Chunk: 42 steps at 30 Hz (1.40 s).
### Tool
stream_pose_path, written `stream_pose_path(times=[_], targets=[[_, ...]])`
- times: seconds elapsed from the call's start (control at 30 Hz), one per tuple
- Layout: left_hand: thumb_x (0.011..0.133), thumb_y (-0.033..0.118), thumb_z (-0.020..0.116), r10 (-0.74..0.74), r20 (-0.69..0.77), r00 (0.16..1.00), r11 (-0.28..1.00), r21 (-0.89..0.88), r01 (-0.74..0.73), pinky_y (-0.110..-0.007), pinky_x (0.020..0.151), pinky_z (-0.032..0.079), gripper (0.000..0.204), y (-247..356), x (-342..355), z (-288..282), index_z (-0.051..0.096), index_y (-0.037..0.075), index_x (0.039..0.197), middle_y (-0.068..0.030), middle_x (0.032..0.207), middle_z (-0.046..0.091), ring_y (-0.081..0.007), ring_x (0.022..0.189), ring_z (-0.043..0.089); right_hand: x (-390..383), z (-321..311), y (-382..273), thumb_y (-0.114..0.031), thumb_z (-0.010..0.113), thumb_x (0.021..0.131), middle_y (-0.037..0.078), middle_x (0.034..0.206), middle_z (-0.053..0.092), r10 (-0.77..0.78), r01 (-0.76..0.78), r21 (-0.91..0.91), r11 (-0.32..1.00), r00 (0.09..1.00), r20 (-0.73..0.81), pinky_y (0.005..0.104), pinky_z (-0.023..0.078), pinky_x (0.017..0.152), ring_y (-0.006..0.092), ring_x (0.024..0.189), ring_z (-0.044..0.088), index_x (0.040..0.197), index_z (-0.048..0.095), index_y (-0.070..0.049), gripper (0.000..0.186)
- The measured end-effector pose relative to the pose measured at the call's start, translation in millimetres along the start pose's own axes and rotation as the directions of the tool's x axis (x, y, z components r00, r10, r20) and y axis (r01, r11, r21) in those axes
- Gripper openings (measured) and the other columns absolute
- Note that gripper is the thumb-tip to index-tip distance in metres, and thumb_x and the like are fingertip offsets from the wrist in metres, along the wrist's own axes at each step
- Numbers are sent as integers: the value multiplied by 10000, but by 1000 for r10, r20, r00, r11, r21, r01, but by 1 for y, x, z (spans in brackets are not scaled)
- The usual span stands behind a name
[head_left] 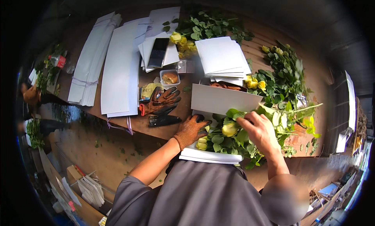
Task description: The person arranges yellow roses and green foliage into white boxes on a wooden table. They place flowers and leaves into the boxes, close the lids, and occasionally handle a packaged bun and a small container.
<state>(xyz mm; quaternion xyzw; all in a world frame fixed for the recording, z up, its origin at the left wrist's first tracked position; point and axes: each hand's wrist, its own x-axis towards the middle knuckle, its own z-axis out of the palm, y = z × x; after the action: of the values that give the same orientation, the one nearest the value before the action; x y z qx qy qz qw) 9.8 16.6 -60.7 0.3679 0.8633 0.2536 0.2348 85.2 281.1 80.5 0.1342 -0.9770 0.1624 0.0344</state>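
My left hand (190,131), in a brown work glove with dark fingertips, lies beside the yellow rose heads with its fingers apart. Part of its fingertips is hidden among the blooms. My bare right hand (258,133) is closed in a pinch at the leafy upper part of a rose (233,113). Under and between both hands lies a bunch of yellow roses (229,129), with leaves and stems reaching right. White cardboard (211,155) shows below the bunch at the table's near edge. Just beyond the flowers stands a white board (224,98).
Stacks of white card sheets (122,68) fill the table's left side; another stack (220,56) stands further back. A spare glove (160,101), a phone (158,53) and a food tub (170,78) lie left of centre. More roses (285,68) lie right. Another person's hand (31,95) is far left.
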Motion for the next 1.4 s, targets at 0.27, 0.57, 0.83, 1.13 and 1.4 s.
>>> stream_pose_path(times=[0.27, 0.57, 0.83, 1.13, 1.4], targets=[[793, 321, 756, 59, -108, 992, 998, 17, -58, -435, 901, 516, 497, -12, 1, 21, 636, 269, 1273, -145, 1214, 535, -346, 1108, 541, -128, -9, 168, 122, 546, 827, 126, 993, 644, 410, -425, 29, 905, 851, -328, 366, 534, 792, 291, 905, 645, 1058, 682, -27, 307], [797, 325, 760, 9, -32, 999, 1000, 12, -8, -443, 904, 517, 529, -2, 1, 5, 613, 279, 1304, -161, 1222, 518, -363, 1112, 546, -80, -119, 58, 132, 516, 775, 179, 1081, 599, 323, -495, -222, 840, 785, -529, 417, 519, 840, 343, 978, 626, 1163, 627, -39, 438], [810, 351, 743, 6, -46, 999, 1000, 8, -6, -461, 898, 513, 481, -6, -2, 8, 630, 254, 1268, -154, 1235, 510, -366, 1122, 536, 3, -21, -55, 26, 566, 779, 172, 1069, 541, 114, -125, 102, 987, 988, 108, 399, 552, 792, 335, 992, 605, 1209, 584, -64, 440], [821, 355, 728, 8, -13, 1000, 999, 49, -8, -472, 915, 512, 488, -11, -1, 16, 613, 254, 1284, -112, 1299, 467, -342, 1194, 483, 3, 128, -13, 44, 588, 762, 120, 1105, 595, 70, -68, 188, 980, 998, -1, 394, 561, 803, 324, 956, 645, 1186, 627, -105, 451], [813, 338, 736, 48, -85, 995, 989, 145, -36, -411, 894, 522, 559, 4, -7, 4, 567, 204, 1328, -103, 1221, 553, -306, 1128, 545, -5, 156, -5, -2, 567, 762, 138, 1163, 607, 89, -95, 118, 989, 995, 51, 388, 527, 913, 315, 1073, 598, 1203, 628, -81, 452]])
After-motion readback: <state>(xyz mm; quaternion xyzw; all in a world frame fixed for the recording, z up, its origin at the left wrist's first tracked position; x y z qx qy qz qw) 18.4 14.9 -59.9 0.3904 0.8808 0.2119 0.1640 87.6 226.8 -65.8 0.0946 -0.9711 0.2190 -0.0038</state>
